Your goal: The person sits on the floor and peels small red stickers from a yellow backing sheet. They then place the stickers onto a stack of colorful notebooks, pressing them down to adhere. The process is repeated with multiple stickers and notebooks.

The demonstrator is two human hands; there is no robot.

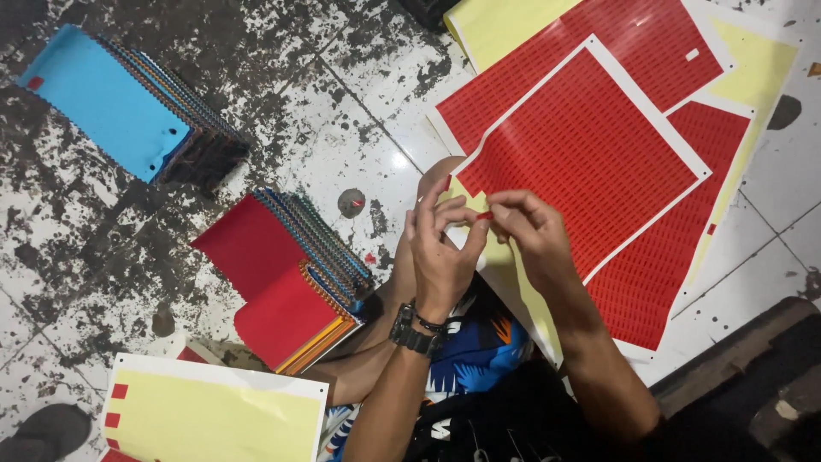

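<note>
My left hand (440, 248), with a black watch on its wrist, and my right hand (534, 231) meet over my knee. Between their fingertips they pinch a small red sticker (484, 216). Just beyond the fingers lies a red sticker sheet (590, 145) with a white border, resting on my leg and on other red sheets. A yellow backing sheet (513, 282) shows under my hands.
A stack of spiral notebooks with a red cover (274, 274) lies left of my hands. A second stack with a blue cover (103, 98) sits at the far left. A yellow sheet with few red stickers (214, 411) lies at bottom left. The floor is stained white tile.
</note>
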